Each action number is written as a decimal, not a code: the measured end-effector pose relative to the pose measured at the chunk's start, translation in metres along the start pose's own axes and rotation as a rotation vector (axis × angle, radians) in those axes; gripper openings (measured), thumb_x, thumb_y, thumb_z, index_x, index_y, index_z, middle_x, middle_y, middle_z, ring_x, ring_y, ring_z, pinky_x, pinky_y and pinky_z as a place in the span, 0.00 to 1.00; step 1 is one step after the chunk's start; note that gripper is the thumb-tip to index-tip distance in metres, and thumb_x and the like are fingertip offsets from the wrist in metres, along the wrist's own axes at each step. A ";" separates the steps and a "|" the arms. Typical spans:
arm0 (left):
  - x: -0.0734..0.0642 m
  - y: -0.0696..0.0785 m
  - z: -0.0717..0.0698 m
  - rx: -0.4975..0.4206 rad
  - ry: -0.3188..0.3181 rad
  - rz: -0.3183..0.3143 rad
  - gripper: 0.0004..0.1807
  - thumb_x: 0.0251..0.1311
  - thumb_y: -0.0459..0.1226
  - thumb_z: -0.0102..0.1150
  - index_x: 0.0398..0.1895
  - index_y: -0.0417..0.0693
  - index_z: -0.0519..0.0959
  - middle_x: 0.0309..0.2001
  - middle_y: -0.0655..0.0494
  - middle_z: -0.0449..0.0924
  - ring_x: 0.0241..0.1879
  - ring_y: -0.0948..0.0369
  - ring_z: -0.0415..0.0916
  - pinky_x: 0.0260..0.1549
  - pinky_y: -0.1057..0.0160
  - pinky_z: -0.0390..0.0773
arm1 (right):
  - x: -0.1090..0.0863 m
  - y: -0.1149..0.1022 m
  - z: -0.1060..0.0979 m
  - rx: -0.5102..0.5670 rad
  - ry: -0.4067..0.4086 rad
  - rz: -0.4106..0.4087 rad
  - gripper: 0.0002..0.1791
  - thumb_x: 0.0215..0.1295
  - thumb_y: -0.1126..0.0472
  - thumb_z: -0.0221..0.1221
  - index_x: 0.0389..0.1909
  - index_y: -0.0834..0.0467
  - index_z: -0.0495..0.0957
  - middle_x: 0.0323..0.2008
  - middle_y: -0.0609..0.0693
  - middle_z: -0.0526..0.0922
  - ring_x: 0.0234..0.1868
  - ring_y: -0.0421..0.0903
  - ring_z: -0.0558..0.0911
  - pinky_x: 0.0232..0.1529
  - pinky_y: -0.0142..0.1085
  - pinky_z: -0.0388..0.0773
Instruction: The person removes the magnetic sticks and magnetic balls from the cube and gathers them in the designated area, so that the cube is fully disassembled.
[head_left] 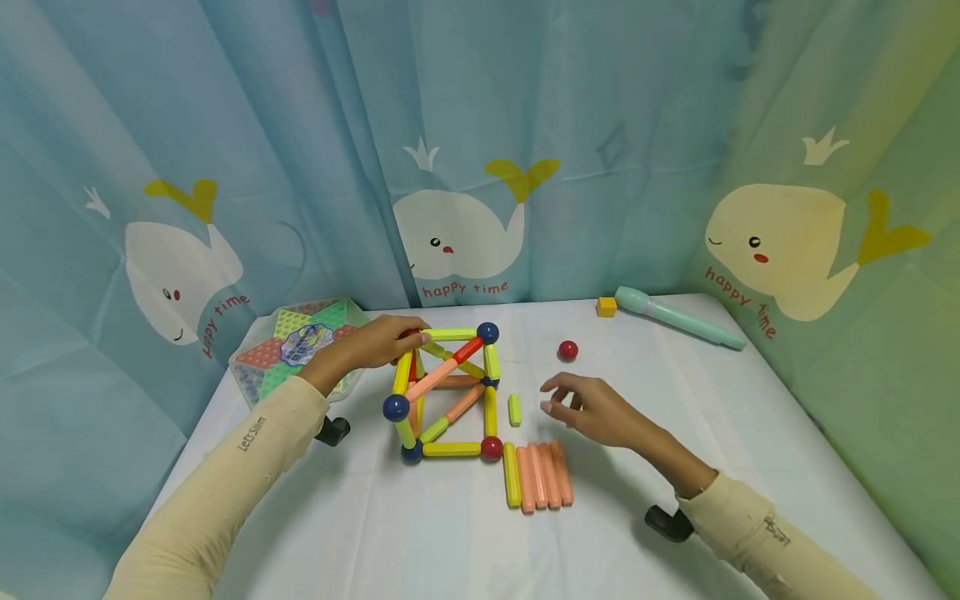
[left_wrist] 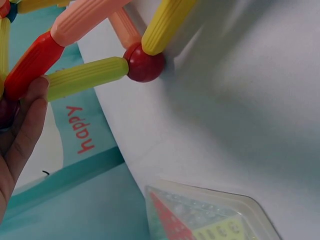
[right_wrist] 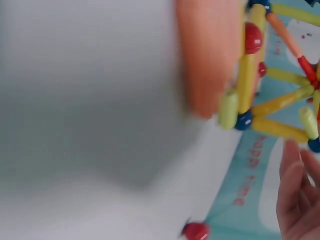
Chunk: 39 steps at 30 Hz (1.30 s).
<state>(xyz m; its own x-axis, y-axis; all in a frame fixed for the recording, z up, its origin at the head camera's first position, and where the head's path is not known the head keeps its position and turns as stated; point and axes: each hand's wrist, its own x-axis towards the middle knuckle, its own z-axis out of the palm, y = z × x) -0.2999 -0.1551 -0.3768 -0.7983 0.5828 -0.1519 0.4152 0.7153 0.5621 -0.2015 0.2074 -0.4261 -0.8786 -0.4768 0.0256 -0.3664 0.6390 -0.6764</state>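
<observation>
A cube-shaped frame of magnetic building sticks and balls [head_left: 491, 412] stands on the table, with slanting sticks across some faces. My left hand [head_left: 378, 340] grips its upper far-left corner. In the left wrist view, the fingers [left_wrist: 32, 117] curl by a dark red ball [left_wrist: 7, 112] and a red stick [left_wrist: 35, 65]; the palm side is partly cut off. To the right of the frame, my right hand [head_left: 592, 408] hovers above the table, fingers loosely bent and holding nothing. Between hand and frame lies a short light green stick [head_left: 514, 410].
A row of salmon sticks [head_left: 542, 475] with one yellow stick [head_left: 512, 475] lies in front. Behind are a red ball [head_left: 567, 351], an orange cube [head_left: 606, 307] and a mint-green wand-like object [head_left: 678, 319]. A clear patterned box [head_left: 258, 354] sits at far left, before the curtain [head_left: 465, 75].
</observation>
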 end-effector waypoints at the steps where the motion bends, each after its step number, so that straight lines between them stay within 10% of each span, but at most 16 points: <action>1: 0.000 0.000 0.000 -0.001 0.000 0.000 0.18 0.77 0.44 0.48 0.61 0.44 0.76 0.36 0.52 0.78 0.27 0.59 0.72 0.30 0.66 0.77 | 0.008 -0.005 0.001 0.006 0.048 0.008 0.16 0.69 0.57 0.63 0.53 0.60 0.80 0.39 0.51 0.85 0.25 0.41 0.78 0.26 0.32 0.78; 14: 0.002 -0.003 0.001 -0.021 0.011 0.042 0.16 0.78 0.43 0.47 0.57 0.44 0.77 0.32 0.53 0.76 0.24 0.60 0.70 0.27 0.65 0.74 | 0.079 -0.038 0.028 0.125 0.171 0.174 0.34 0.64 0.51 0.68 0.67 0.60 0.70 0.40 0.55 0.88 0.28 0.54 0.86 0.30 0.34 0.80; 39: 0.003 -0.004 0.001 -0.012 0.006 0.027 0.16 0.77 0.43 0.48 0.58 0.45 0.77 0.36 0.52 0.79 0.26 0.60 0.72 0.28 0.66 0.76 | 0.075 -0.016 0.016 -0.008 0.137 -0.009 0.22 0.70 0.60 0.61 0.63 0.57 0.75 0.33 0.55 0.84 0.25 0.48 0.80 0.27 0.35 0.76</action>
<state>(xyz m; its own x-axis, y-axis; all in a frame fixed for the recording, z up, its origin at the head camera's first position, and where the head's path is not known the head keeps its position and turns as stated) -0.3036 -0.1560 -0.3800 -0.7895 0.5994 -0.1322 0.4310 0.6947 0.5759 -0.2567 0.1517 -0.4258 -0.9088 -0.3956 0.1325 -0.3762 0.6398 -0.6701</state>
